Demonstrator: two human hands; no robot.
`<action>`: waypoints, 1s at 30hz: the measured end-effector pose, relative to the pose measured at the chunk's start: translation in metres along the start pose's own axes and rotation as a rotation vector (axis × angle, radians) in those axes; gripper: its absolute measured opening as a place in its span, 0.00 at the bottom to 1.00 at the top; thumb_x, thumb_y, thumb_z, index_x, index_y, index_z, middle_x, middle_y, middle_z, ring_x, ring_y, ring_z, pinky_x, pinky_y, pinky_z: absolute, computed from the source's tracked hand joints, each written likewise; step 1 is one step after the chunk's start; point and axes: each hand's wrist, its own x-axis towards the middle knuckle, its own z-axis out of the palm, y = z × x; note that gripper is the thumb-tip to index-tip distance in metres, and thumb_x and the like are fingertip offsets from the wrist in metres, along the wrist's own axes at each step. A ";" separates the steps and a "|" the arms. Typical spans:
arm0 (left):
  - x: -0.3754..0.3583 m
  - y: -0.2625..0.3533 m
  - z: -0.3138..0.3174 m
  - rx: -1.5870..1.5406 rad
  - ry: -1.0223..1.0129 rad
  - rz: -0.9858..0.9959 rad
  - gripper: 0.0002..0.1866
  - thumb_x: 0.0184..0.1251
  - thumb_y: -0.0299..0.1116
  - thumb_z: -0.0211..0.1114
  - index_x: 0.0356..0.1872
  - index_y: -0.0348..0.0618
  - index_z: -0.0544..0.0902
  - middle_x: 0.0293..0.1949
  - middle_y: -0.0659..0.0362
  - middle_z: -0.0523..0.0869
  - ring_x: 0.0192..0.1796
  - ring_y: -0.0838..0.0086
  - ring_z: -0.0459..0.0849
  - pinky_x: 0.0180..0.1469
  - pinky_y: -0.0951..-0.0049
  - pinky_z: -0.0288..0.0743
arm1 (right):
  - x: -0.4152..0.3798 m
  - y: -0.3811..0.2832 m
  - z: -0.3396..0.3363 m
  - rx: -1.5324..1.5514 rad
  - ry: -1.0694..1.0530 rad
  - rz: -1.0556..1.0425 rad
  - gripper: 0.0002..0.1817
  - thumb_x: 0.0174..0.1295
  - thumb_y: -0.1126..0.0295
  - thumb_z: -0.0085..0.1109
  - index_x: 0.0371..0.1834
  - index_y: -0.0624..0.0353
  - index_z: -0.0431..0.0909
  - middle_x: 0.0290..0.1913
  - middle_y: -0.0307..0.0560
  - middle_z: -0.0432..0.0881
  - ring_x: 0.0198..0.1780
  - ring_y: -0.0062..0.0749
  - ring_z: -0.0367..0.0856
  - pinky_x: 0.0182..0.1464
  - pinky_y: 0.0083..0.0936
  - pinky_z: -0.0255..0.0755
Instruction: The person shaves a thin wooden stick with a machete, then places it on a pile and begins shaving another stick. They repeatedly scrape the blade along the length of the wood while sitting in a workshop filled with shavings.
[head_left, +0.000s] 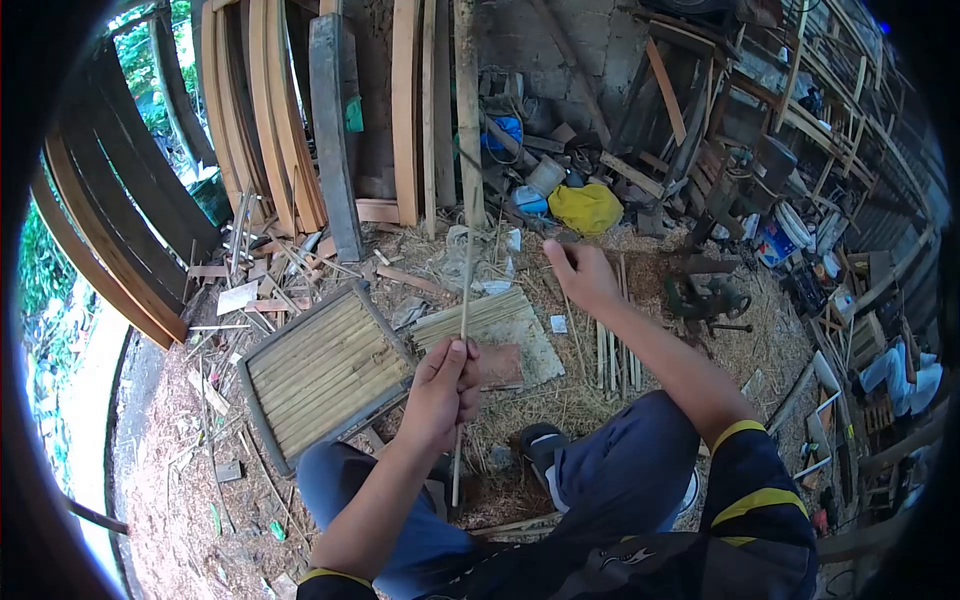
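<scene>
My left hand (442, 392) is closed around a thin pale stick (467, 290), which stands nearly upright in front of me, its lower end between my knees. My right hand (582, 277) is raised to the right of the stick, apart from it, thumb up and the other fingers curled; whether it holds anything is too small to make out. Beyond my left hand, a bundle of thin strips (470, 318) lies on a flat pale board (538, 345). A framed panel of bamboo slats (325, 370) rests tilted at the left.
Planks (407, 110) lean along the back. A yellow bag (586, 208) lies among scrap. On the right are a metal vise (705, 297) and several upright thin strips (612, 355). Shavings and wood pieces cover the ground around my feet.
</scene>
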 end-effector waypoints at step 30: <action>0.023 0.029 -0.050 -0.018 0.208 0.625 0.06 0.77 0.31 0.67 0.42 0.40 0.81 0.38 0.61 0.86 0.39 0.72 0.89 0.44 0.69 0.87 | -0.082 -0.105 0.027 0.672 -0.476 0.535 0.17 0.65 0.58 0.74 0.38 0.59 0.80 0.18 0.33 0.70 0.15 0.20 0.66 0.17 0.26 0.59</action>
